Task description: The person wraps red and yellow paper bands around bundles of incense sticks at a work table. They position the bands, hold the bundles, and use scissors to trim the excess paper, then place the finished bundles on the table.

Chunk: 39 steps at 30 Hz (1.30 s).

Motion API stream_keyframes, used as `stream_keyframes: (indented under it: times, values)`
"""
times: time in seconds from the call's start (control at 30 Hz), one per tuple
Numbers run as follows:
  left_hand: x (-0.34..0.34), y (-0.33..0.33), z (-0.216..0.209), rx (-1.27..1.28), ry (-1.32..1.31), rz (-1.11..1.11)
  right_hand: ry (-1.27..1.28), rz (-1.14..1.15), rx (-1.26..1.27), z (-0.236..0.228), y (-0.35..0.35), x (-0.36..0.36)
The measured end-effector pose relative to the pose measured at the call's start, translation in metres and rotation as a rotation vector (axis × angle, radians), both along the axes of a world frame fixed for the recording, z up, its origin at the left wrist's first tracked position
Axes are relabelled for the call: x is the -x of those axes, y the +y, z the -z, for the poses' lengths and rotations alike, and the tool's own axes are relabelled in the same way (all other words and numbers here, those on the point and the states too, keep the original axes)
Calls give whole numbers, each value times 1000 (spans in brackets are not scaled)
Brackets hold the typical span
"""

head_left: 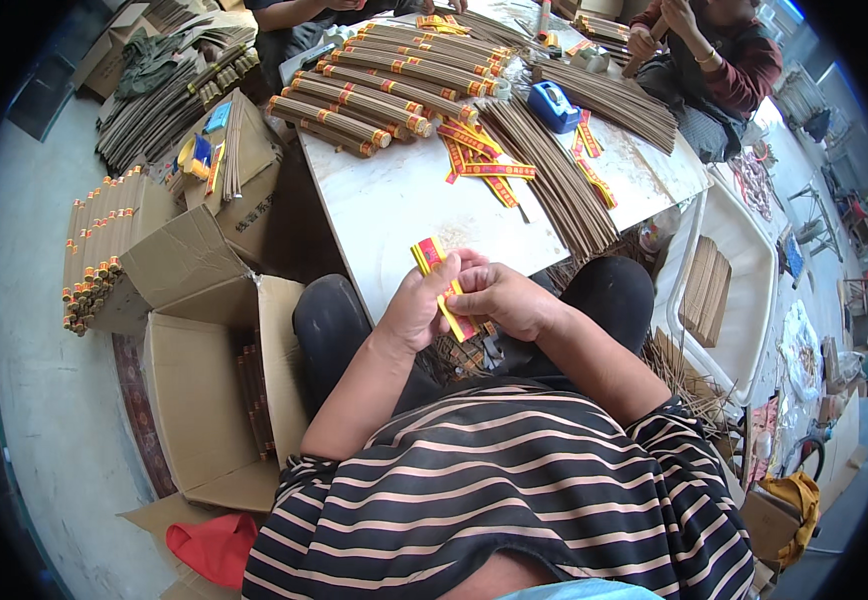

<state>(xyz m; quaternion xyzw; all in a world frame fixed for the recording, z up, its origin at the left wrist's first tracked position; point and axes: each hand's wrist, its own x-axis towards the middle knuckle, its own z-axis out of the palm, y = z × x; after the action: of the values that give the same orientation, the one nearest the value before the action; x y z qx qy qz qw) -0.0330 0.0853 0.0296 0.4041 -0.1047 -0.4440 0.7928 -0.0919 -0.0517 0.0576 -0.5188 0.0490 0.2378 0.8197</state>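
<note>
My left hand (415,308) and my right hand (506,299) meet above my lap, just off the near edge of the white table (399,225). Between them they grip a red and yellow paper label strip (462,326), tilted from upper left to lower right. Fingers of both hands close around its middle, so part of it is hidden. More label strips (489,168) lie in a loose heap on the tabletop. Right of that heap is a long spread of thin brown incense sticks (554,195). Rolled incense bundles (374,88) with red and yellow bands are stacked farther back.
A blue tape dispenser (554,106) stands on the table. At my left is an open cardboard box (204,400); beyond it, more banded bundles (104,235) are piled. A white plastic tub (754,300) with sticks is at my right. Another person's hands (679,25) work across the table.
</note>
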Motion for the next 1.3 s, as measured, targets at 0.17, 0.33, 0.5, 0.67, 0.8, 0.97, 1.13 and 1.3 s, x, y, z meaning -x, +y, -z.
stream_keyframes:
  times: [0.17,0.33,0.5,0.67,0.8,0.97,1.13,1.3]
  values:
    - [-5,-23,2,213,217,-79,131,97,-70,1,-12,6]
    - [-9,-40,-12,231,280,-118,166,143,-67,13,-27,15]
    - [-15,-49,-3,287,356,-207,170,164,-107,16,-39,18]
    - [-19,-59,5,328,352,-227,150,152,-149,26,-50,26]
    - [-17,-69,5,289,316,-255,145,193,-188,27,-57,31]
    - [-10,-81,9,210,337,-276,175,233,-226,34,-60,28]
    - [-6,-86,12,163,391,-290,137,236,-100,41,-60,27]
    - [-14,-80,16,122,427,-379,95,195,17,42,-61,24]
